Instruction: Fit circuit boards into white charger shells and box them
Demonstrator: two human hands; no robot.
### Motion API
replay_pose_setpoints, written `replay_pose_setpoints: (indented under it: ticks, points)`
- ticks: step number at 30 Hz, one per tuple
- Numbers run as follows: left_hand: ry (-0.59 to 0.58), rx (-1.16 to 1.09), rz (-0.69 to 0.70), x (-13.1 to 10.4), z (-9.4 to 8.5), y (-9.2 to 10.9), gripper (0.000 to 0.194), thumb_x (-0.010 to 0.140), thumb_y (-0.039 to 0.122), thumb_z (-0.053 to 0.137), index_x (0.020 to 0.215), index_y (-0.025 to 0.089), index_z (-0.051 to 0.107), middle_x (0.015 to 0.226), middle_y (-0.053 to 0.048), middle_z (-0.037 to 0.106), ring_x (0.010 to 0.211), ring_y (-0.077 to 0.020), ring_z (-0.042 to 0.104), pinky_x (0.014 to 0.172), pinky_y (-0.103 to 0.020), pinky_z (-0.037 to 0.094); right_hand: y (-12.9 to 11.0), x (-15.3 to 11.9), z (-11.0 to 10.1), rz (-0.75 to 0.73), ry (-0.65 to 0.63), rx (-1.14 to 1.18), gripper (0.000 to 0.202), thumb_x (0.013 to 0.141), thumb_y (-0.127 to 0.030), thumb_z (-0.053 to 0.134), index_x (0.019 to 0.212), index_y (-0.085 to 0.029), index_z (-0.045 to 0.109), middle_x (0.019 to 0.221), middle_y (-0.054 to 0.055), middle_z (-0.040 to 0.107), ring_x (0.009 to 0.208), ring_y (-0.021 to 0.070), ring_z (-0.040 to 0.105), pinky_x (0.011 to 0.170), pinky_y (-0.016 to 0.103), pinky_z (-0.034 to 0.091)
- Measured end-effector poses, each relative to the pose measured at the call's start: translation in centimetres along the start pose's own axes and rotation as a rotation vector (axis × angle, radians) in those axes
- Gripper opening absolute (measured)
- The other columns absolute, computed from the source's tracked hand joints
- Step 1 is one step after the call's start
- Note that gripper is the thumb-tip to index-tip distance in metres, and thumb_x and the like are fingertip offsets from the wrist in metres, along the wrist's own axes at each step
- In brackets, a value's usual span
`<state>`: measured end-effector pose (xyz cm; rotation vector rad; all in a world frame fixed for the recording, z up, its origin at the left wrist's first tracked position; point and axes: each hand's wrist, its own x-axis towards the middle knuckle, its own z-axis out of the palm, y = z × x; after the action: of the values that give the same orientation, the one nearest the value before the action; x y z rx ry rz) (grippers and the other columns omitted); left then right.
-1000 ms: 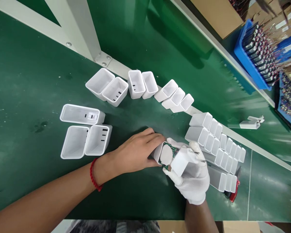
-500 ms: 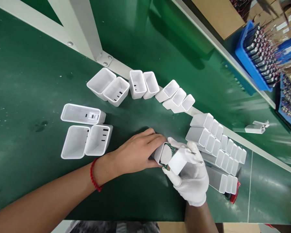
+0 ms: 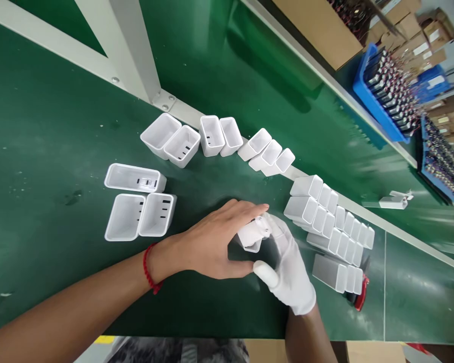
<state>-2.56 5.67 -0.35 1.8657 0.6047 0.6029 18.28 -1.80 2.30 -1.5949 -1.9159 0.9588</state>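
A white plastic case [image 3: 250,236] sits between my two hands near the table's front edge, with a white piece at its upper end. My left hand [image 3: 215,239], bare with a red cord at the wrist, curves around the case's left and far side, its thumb and fingers apart. My right hand [image 3: 287,262], in a white glove, has its fingers at the case's right side and its thumb apart from it. The fingertips partly hide the case. No green board shows now.
Open white cases [image 3: 123,217] stand at the left, others [image 3: 212,135] in an arc beyond my hands. Rows of white cases [image 3: 304,209] lie at the right, beside a red-handled tool [image 3: 360,295]. A metal frame [image 3: 136,55] and blue trays [image 3: 378,96] are farther back.
The white piece with pins has moved left onto the case, and the green board has gone from view. My left thumb and fingers have spread apart. The view has shifted slightly.
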Motion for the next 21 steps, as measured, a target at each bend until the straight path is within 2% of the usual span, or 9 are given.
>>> replay_pose_setpoints:
  ticks: [2, 4, 7, 10, 13, 16, 19, 21]
  points:
    - [0.030, -0.052, -0.004, 0.2, 0.2, 0.3, 0.083, 0.081, 0.035, 0.074, 0.151, 0.023, 0.032, 0.147, -0.010, 0.049, 0.132, -0.0301, 0.048, 0.111, -0.047, 0.045, -0.3, 0.1, -0.4, -0.011, -0.083, 0.041, 0.068, 0.093, -0.058, 0.052, 0.151, -0.027, 0.038, 0.149, 0.012, 0.045, 0.137, 0.0332, 0.045, 0.115, 0.053, 0.039]
    - [0.105, -0.065, -0.059, 0.4, 0.5, 0.5, 0.068, 0.085, 0.035, 0.071, 0.145, 0.024, 0.042, 0.138, -0.009, 0.057, 0.124, -0.0284, 0.055, 0.106, -0.044, 0.050, -0.6, 0.1, -0.5, -0.041, -0.117, 0.047, 0.069, 0.094, -0.056, 0.051, 0.154, -0.028, 0.031, 0.154, 0.010, 0.041, 0.143, 0.0320, 0.039, 0.120, 0.051, 0.034]
    - [0.207, -0.073, -0.117, 0.4, 1.0, 0.5, 0.044, 0.085, 0.029, 0.065, 0.128, 0.023, 0.055, 0.118, -0.007, 0.065, 0.100, -0.0218, 0.065, 0.081, -0.033, 0.059, -0.7, -0.4, 0.1, -0.026, -0.115, 0.034, 0.070, 0.097, -0.051, 0.050, 0.158, -0.028, 0.024, 0.158, 0.009, 0.037, 0.146, 0.0291, 0.036, 0.122, 0.049, 0.030]
    - [0.276, -0.127, -0.131, 0.1, 1.3, 0.3, 0.036, 0.079, 0.022, 0.065, 0.114, 0.021, 0.058, 0.105, -0.005, 0.065, 0.083, -0.0168, 0.065, 0.063, -0.025, 0.056, -0.8, -0.9, 1.6, 0.111, -0.036, 0.056, 0.063, 0.100, -0.046, 0.047, 0.156, -0.025, 0.029, 0.156, 0.012, 0.040, 0.145, 0.0274, 0.039, 0.123, 0.049, 0.029]
    - [0.330, -0.212, -0.132, -0.1, 1.4, 0.0, 0.035, 0.075, 0.018, 0.064, 0.110, 0.020, 0.056, 0.100, -0.005, 0.063, 0.085, -0.0172, 0.064, 0.065, -0.025, 0.056, -1.0, -0.9, 3.4, 0.227, 0.107, 0.090, 0.062, 0.099, -0.048, 0.048, 0.154, -0.021, 0.036, 0.150, 0.015, 0.047, 0.140, 0.0284, 0.044, 0.120, 0.049, 0.033]
    - [0.382, -0.293, -0.046, -0.1, 1.7, 0.0, 0.033, 0.074, 0.015, 0.064, 0.106, 0.020, 0.055, 0.098, -0.004, 0.058, 0.081, -0.0152, 0.061, 0.062, -0.023, 0.053, -1.4, -0.4, 4.4, 0.269, 0.229, 0.225, 0.062, 0.099, -0.050, 0.047, 0.154, -0.022, 0.037, 0.147, 0.012, 0.051, 0.135, 0.0259, 0.050, 0.117, 0.046, 0.039]
    - [0.384, -0.327, 0.075, -0.1, 1.9, 0.4, 0.036, 0.074, 0.010, 0.064, 0.106, 0.021, 0.054, 0.099, -0.003, 0.055, 0.078, -0.0125, 0.058, 0.063, -0.021, 0.051, -1.7, 0.2, 4.4, 0.294, 0.242, 0.470, 0.064, 0.098, -0.050, 0.052, 0.155, -0.027, 0.034, 0.145, 0.006, 0.054, 0.133, 0.0227, 0.052, 0.114, 0.040, 0.042]
    - [0.386, -0.335, 0.128, -0.2, 1.9, 0.7, 0.039, 0.073, 0.007, 0.063, 0.108, 0.022, 0.053, 0.099, -0.002, 0.054, 0.077, -0.0111, 0.057, 0.064, -0.021, 0.050, -1.8, 0.5, 4.2, 0.312, 0.228, 0.598, 0.065, 0.095, -0.051, 0.056, 0.154, -0.030, 0.036, 0.137, 0.003, 0.060, 0.124, 0.0214, 0.058, 0.107, 0.037, 0.048]
